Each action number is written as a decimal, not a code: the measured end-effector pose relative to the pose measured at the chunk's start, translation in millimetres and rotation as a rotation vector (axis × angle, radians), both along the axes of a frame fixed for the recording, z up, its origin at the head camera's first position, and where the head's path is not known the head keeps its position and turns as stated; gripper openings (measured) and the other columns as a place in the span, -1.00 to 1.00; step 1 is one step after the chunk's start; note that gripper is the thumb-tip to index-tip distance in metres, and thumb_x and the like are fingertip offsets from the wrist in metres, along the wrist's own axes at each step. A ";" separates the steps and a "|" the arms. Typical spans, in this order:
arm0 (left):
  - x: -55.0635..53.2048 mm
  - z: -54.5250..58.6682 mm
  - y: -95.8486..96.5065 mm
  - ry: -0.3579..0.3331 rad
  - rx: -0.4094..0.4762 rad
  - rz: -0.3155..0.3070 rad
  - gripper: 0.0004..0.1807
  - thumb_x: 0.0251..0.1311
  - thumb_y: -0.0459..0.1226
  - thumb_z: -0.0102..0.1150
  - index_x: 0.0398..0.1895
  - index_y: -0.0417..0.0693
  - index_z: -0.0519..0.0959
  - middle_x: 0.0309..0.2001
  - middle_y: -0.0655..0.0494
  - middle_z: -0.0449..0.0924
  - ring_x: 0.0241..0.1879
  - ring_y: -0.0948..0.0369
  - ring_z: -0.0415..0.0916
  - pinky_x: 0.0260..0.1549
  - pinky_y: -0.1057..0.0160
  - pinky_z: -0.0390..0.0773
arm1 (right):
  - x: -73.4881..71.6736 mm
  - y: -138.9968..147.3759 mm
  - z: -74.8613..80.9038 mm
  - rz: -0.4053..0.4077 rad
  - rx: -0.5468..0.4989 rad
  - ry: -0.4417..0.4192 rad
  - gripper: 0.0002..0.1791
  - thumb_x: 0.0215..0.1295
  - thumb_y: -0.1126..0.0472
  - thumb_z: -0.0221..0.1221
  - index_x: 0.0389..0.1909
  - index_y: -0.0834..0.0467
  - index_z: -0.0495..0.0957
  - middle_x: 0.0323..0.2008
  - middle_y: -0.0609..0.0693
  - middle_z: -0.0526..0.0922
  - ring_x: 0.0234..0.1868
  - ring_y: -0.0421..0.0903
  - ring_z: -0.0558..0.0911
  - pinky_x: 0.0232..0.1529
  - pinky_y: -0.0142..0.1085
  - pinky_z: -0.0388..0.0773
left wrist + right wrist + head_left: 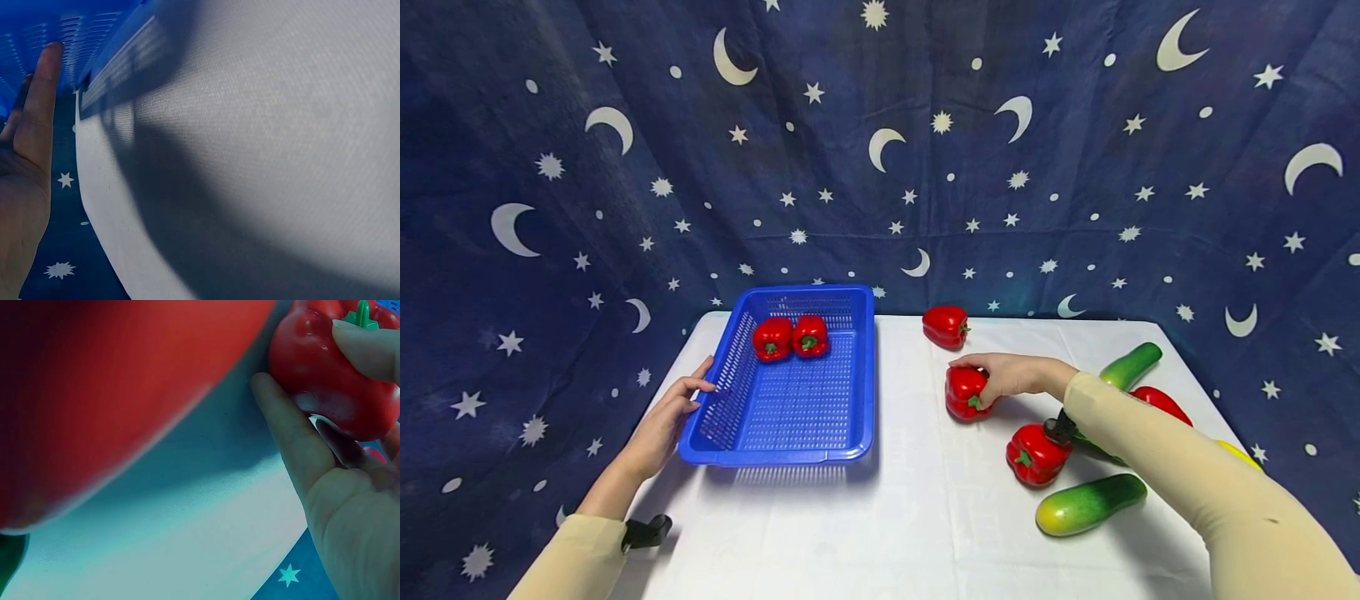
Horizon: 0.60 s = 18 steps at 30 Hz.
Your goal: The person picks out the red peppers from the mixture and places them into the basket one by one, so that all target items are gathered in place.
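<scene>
My right hand grips a red bell pepper from above and the right, thumb close to its green stem. In the right wrist view, thumb and fingers lie around that pepper. At the left, my left hand rests against the side of a blue plastic basket, fingertips at the rim. Its fingers look fairly straight beside the slotted basket wall in the left wrist view. Two red bell peppers sit side by side in the basket's far part.
Another red bell pepper lies behind the gripped one. Nearer me are a red bell pepper and a green-yellow cucumber-like vegetable. A similar green one, a red pepper and something yellow show past my right forearm.
</scene>
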<state>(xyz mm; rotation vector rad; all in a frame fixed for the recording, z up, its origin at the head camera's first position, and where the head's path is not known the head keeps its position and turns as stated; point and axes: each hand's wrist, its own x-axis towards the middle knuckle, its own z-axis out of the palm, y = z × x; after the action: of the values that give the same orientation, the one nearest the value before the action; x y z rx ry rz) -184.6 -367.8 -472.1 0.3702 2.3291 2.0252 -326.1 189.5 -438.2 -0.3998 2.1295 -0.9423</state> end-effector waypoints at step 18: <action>1.4 3.6 2.3 0.011 0.004 -0.006 -0.68 0.46 -0.45 -0.34 0.15 -0.33 0.36 0.66 0.00 -0.23 0.61 -0.12 -0.39 0.19 0.51 0.22 | -2.9 1.6 0.1 0.010 0.022 0.014 0.05 -0.07 0.37 0.47 0.52 0.02 0.25 0.30 0.19 0.34 0.29 0.21 0.32 -0.01 -0.10 0.62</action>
<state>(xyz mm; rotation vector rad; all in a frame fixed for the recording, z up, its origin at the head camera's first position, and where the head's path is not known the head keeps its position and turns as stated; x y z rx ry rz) -183.3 -365.6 -468.5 0.3895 2.3276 2.0301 -329.0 191.1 -438.0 -0.4059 2.1467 -0.9118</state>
